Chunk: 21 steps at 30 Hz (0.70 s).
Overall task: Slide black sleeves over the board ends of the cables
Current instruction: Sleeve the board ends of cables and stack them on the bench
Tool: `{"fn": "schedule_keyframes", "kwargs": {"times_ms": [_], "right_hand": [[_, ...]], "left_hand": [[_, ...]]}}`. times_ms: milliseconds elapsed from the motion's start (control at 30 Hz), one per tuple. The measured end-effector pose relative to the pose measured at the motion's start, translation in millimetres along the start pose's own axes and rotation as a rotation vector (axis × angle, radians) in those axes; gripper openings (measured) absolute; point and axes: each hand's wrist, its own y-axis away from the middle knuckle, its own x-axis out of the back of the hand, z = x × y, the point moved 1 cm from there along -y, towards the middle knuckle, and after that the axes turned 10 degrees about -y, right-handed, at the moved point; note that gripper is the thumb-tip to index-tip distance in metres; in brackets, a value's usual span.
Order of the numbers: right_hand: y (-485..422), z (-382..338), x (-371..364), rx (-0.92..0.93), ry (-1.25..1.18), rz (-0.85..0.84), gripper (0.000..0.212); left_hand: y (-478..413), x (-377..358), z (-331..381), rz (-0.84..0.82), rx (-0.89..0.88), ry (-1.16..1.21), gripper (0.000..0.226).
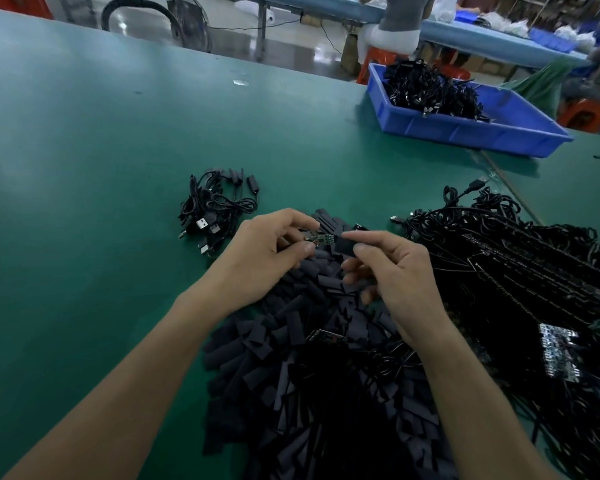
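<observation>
My left hand (pixel 267 251) pinches a small green circuit board (pixel 320 239) at a cable's end, held level above the sleeve heap. My right hand (pixel 392 268) pinches a black sleeve (pixel 344 245) between thumb and forefinger, its mouth touching the board's right tip. Below both hands lies a big heap of loose black sleeves (pixel 302 362). Another bare board (pixel 326 337) lies on that heap. A tangle of black cables with boards (pixel 520 271) spreads out on the right.
A small bundle of black USB cables (pixel 215 209) lies to the left of my hands on the green table (pixel 84 168). A blue bin (pixel 465 129) holding more cables stands at the back right. Another person sits at a far bench.
</observation>
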Motion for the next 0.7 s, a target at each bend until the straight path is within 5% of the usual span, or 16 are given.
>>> {"fn": "schedule_keyframes", "kwargs": {"times_ms": [700], "right_hand": [[-0.2, 5.2, -0.9, 0.2, 0.146, 0.061, 0.018]], "left_hand": [[0.8, 5.1, 8.0, -0.009, 0.046, 0.121, 0.018]]}}
